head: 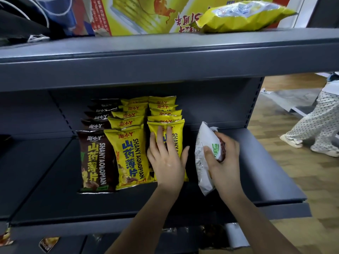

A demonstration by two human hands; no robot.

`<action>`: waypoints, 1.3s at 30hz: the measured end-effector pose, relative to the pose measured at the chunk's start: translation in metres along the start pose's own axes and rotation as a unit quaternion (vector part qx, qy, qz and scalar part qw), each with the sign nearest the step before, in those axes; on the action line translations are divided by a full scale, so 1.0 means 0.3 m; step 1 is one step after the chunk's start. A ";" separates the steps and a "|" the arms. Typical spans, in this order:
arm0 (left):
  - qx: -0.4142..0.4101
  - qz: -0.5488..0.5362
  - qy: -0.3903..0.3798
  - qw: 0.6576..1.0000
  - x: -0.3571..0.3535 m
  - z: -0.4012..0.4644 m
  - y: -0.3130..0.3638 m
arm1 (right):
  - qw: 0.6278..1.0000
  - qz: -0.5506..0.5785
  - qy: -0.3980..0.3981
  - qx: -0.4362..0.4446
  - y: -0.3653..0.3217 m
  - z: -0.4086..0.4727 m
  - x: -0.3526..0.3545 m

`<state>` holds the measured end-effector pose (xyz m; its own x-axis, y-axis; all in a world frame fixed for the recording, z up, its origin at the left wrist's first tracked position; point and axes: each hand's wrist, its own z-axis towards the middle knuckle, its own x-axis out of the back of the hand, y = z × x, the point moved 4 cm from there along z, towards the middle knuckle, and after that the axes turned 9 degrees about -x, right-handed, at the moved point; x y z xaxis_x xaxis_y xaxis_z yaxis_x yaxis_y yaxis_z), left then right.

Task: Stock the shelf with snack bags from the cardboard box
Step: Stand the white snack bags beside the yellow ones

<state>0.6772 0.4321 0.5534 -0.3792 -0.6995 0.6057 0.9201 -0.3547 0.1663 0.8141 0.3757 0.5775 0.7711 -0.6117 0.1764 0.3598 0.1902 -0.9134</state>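
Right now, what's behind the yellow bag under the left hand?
Behind the front yellow bag, which the left hand presses flat, four more yellow bags stand in a row; only their tops show. Their lower parts are covered.

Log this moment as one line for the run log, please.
left hand: flat on front yellow bag | right hand: gripping white bag, upright on shelf right of yellow rows | step: placing
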 end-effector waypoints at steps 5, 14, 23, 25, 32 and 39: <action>-0.002 0.001 -0.028 1.000 0.022 -0.028 0.000 | 1.000 -0.004 0.003 0.002 -0.004 -0.001 0.002; 0.021 -0.263 -0.012 0.964 0.174 -0.052 0.131 | 0.998 -0.027 0.015 0.049 -0.038 -0.005 0.015; 0.170 -0.542 -0.119 0.814 0.109 0.075 0.217 | 0.995 -0.015 0.008 0.097 -0.074 -0.006 0.011; 0.204 -0.534 -0.123 0.812 0.084 0.090 0.216 | 0.996 0.007 -0.011 0.092 -0.054 -0.001 0.013; 0.228 -0.521 -0.153 0.808 0.024 0.130 0.247 | 0.984 0.146 -0.022 -0.101 0.078 0.018 0.057; 0.213 -0.515 -0.101 0.824 -0.035 0.182 0.249 | 0.963 0.062 -0.202 -0.165 0.167 0.089 0.037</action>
<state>0.7553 0.4467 0.6020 -0.9962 -0.0308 0.0814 0.0868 -0.4155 0.9054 0.8546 0.3990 0.5433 0.9629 -0.2392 0.1250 0.1156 -0.0532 -0.9919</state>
